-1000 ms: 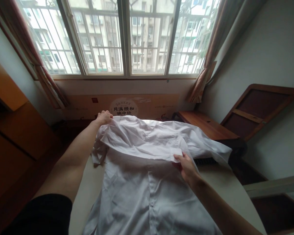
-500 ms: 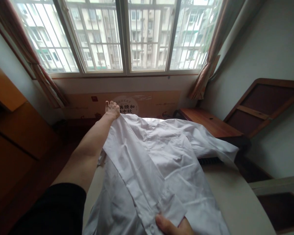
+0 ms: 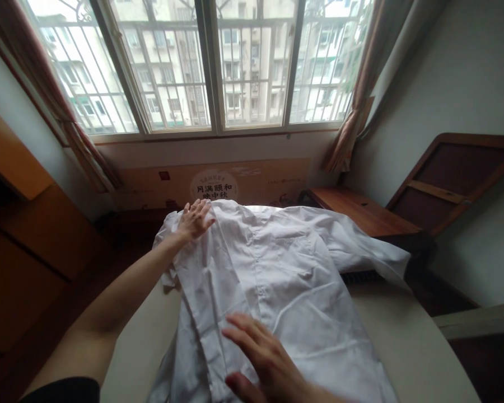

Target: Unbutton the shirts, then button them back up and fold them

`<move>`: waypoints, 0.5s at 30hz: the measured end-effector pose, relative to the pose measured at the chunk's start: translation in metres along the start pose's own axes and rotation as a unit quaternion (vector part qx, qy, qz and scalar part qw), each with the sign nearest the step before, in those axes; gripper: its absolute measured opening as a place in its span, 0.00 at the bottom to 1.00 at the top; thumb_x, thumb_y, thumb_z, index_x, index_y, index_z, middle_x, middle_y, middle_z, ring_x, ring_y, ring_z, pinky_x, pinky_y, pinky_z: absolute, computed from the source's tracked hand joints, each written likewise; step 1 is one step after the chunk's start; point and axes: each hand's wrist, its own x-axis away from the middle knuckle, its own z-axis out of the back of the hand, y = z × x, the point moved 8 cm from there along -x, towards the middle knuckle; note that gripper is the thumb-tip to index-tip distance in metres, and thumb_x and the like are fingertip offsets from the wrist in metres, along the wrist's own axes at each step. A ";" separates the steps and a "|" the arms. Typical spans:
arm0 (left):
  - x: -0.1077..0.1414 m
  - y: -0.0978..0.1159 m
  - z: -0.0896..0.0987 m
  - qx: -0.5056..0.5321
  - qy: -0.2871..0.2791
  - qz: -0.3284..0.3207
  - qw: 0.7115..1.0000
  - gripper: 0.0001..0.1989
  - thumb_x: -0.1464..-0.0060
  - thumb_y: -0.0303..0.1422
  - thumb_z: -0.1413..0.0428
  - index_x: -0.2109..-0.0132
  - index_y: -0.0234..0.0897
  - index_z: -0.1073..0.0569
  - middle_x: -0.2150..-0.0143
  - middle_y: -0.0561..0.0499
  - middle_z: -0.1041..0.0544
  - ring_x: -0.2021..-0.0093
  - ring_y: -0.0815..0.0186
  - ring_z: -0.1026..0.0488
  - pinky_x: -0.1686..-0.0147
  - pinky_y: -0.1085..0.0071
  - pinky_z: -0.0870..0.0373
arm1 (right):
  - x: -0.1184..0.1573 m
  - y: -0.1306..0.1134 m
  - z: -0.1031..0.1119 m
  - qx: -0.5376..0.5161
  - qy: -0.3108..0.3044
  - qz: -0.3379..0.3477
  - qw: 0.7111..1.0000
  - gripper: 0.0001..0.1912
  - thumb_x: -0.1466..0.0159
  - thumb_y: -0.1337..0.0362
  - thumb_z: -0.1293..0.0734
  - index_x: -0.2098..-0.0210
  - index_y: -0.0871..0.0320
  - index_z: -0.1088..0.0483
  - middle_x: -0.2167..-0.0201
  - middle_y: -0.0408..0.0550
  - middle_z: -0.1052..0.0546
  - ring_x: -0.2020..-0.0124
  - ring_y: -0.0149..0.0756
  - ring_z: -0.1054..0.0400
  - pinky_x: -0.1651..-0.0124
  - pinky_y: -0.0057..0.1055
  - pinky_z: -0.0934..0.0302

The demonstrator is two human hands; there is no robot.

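Note:
A white button-up shirt [image 3: 302,291] lies spread over a pale table [image 3: 407,330], front side up, its collar end away from me. One sleeve hangs past the table's right edge. Flat on the shirt's far left shoulder rests my left hand [image 3: 195,219], fingers stretched out. My right hand [image 3: 264,355] is over the lower front of the shirt, fingers spread and a little blurred. Whether it touches the cloth I cannot tell. A long fold of cloth runs down the shirt's left side beneath it.
A wooden desk [image 3: 361,210] stands beyond the table at the right, with a framed wooden panel [image 3: 457,179] leaning on the wall. Behind the table is a printed cardboard panel [image 3: 151,179] below the window [image 3: 252,73]. Orange-brown cabinets [image 3: 21,246] line the left.
My left hand has let go of the shirt's shoulder edge and come down flat on it. My right hand has released the front and moved up and forward, fingers spreading.

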 end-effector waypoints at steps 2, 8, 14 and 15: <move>0.013 0.001 -0.020 0.004 -0.060 -0.005 0.998 0.32 0.43 0.49 0.57 0.36 0.37 0.42 0.33 0.40 0.46 0.33 0.50 0.53 0.39 0.50 0.61 | -0.024 0.009 -0.009 0.092 -0.030 0.021 0.995 0.39 0.41 0.45 0.37 0.37 0.59 0.46 0.34 0.59 0.50 0.34 0.54 0.59 0.35 0.53 0.62; 0.018 -0.011 -0.051 0.021 -0.100 0.043 0.994 0.36 0.45 0.54 0.57 0.35 0.40 0.44 0.33 0.39 0.47 0.33 0.50 0.54 0.39 0.49 0.61 | -0.001 0.038 -0.068 0.207 -0.085 0.080 0.971 0.37 0.37 0.49 0.40 0.35 0.61 0.50 0.35 0.63 0.50 0.34 0.53 0.57 0.36 0.54 0.60; 0.013 -0.001 -0.045 0.029 -0.060 0.063 0.996 0.34 0.44 0.50 0.56 0.35 0.35 0.43 0.33 0.35 0.48 0.33 0.45 0.57 0.40 0.43 0.68 | 0.040 0.055 -0.005 -0.042 0.039 0.005 0.998 0.25 0.40 0.51 0.36 0.45 0.52 0.35 0.47 0.50 0.28 0.47 0.42 0.34 0.44 0.38 0.40; 0.015 0.010 -0.040 0.035 -0.037 0.059 0.997 0.34 0.43 0.49 0.56 0.35 0.34 0.44 0.33 0.35 0.50 0.32 0.46 0.59 0.39 0.43 0.70 | 0.044 0.073 0.038 -0.103 0.145 -0.046 0.983 0.29 0.41 0.50 0.36 0.43 0.55 0.37 0.48 0.53 0.29 0.48 0.42 0.34 0.46 0.39 0.39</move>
